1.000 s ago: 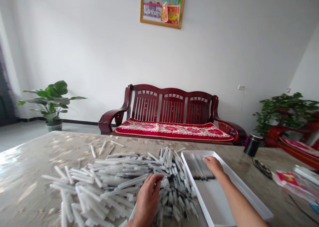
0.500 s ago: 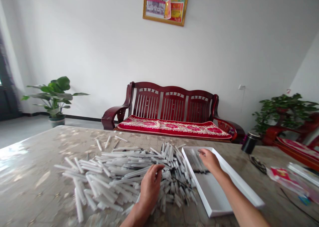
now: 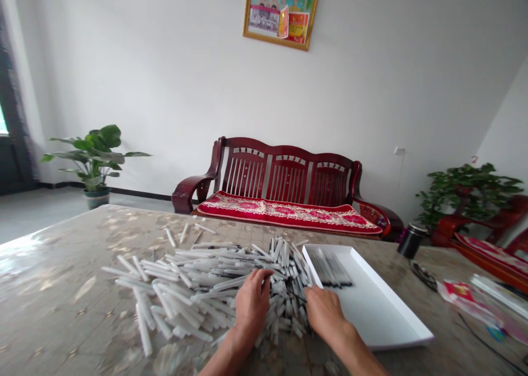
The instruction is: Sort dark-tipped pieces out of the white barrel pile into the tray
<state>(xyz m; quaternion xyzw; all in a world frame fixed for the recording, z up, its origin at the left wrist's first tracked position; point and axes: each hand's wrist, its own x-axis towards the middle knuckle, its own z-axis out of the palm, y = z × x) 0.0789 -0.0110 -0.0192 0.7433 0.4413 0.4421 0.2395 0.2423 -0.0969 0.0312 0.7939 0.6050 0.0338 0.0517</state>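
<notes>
A big heap of slim translucent white pens (image 3: 198, 277), some with black parts, lies loose on the table. My left hand (image 3: 252, 299) rests over the right half of the heap with its fingers curled; whatever they hold, if anything, is hidden. At the heap's right edge, by the near left wall of a shallow white box (image 3: 383, 315), my right hand (image 3: 325, 311) reaches down with its fingers closed together. Its fingertips are among the pens, and I cannot make out what is in them. Inside the box, a neat row of similar pens (image 3: 332, 267) lies side by side at the far left end.
The table (image 3: 82, 288) has a patterned covering. To the right of the box stand a black canister (image 3: 411, 241), a coiled dark cable (image 3: 424, 276) and a red-and-clear plastic packet (image 3: 462, 294). Beyond the table is a dark red wooden sofa (image 3: 284, 183).
My right hand has moved from the row inside the box, left and toward me, to the heap's right edge. My left hand stays over the heap. The view has shifted slightly.
</notes>
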